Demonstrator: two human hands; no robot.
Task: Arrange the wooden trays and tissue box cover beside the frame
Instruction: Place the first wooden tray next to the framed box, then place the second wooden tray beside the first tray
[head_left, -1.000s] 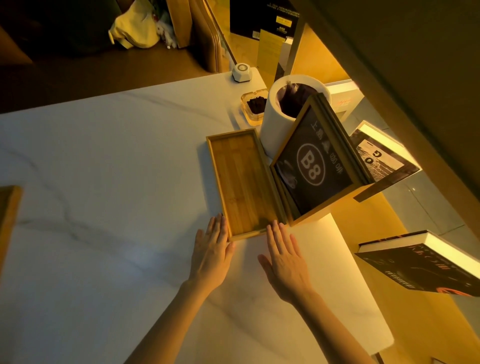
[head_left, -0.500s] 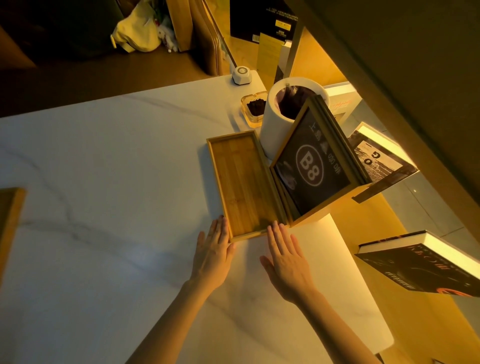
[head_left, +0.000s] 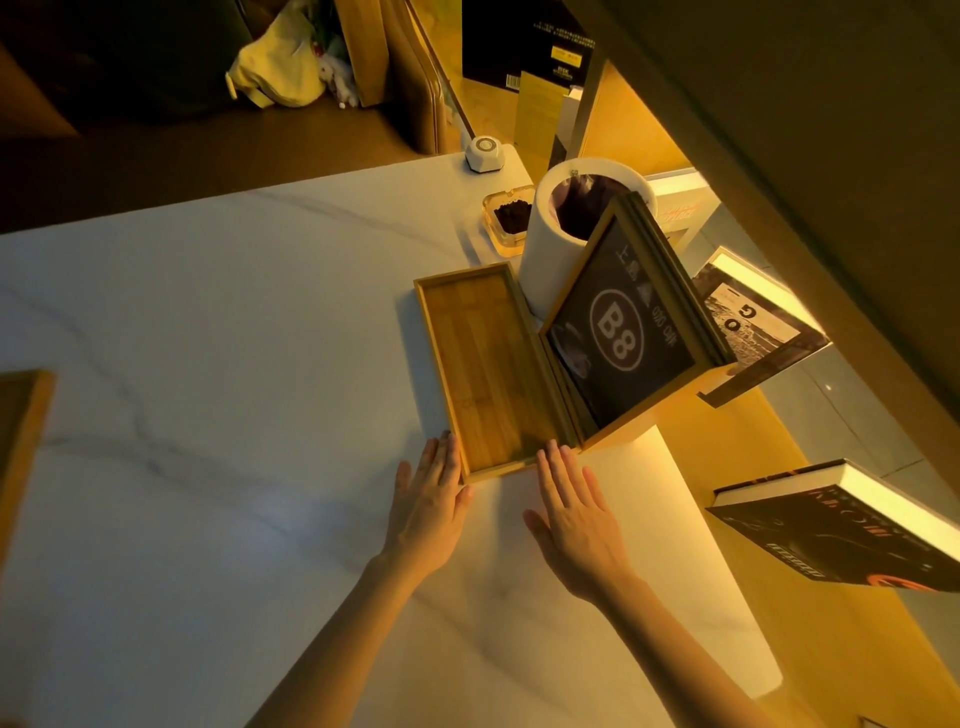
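A long, shallow wooden tray (head_left: 483, 364) lies on the white marble table (head_left: 208, 364), its right side against the base of a tilted wooden frame (head_left: 623, 332) that shows "B8" on a dark card. My left hand (head_left: 428, 501) lies flat with fingertips at the tray's near left corner. My right hand (head_left: 576, 512) lies flat, its fingertips touching the tray's near edge by the frame. Both hands hold nothing. Another wooden piece (head_left: 21, 447) pokes in at the far left edge; I cannot tell whether it is a tray or the box cover.
A white cylindrical bin (head_left: 550, 260) stands behind the frame, with a small glass dish (head_left: 509, 215) of dark grounds and a white puck device (head_left: 484, 152) beyond it. Books (head_left: 841, 530) jut from a shelf on the right, past the table's right edge.
The hands and tray stay almost still; only the view shifts slightly.
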